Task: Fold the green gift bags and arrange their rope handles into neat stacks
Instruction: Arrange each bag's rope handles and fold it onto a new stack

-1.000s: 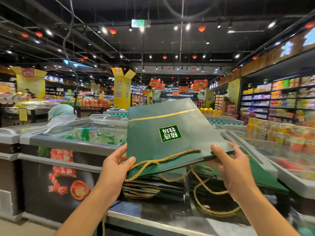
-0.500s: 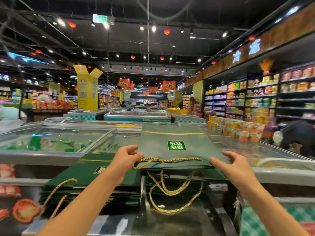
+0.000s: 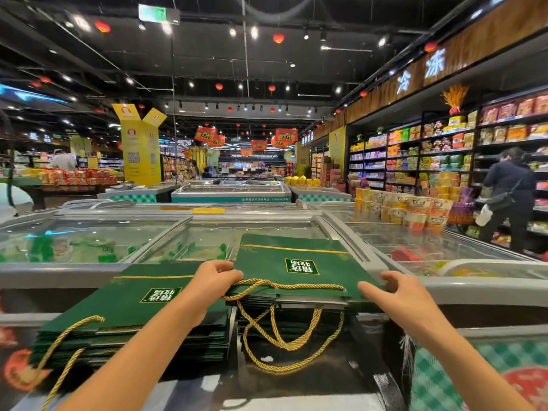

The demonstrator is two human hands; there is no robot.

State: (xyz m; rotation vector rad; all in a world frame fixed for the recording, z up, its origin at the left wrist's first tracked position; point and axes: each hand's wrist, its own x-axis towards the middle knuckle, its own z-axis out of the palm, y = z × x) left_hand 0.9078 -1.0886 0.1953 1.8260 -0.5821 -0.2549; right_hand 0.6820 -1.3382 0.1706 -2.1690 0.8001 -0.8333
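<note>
The top gift bag (image 3: 296, 264) now lies flat on the right stack (image 3: 299, 305), logo up, its near edge roughly level with the layers beneath. A second ago it was tilted in the air above that stack, and half a second ago it was almost level, so the setting-down has only just finished.

Both hands hold it. The left hand (image 3: 214, 277) has its grip closed over the bag's near-left corner, fingers curled on top and gathering one end of the rope handle (image 3: 296, 286). The right hand (image 3: 398, 292) pinches the near-right corner, thumb along the edge and fingers bent over it. That handle lies across the top bag's near margin rather than dangling.

In front of the right stack, the hanging rope handles (image 3: 281, 345) from lower bags droop in loose, overlapping loops onto the counter (image 3: 296, 387). Just beside the right stack on its left sits the left stack (image 3: 133, 301), with one handle (image 3: 68, 336) trailing off its near corner. Behind the right stack is a glass-lidded freezer chest (image 3: 207, 241).

This bag looks placed, so the folding part of the cycle seems done for it. What probably remains here is squaring its corners with the layers below and tucking the loose ropes, which could catch and drag bags askew.
</note>
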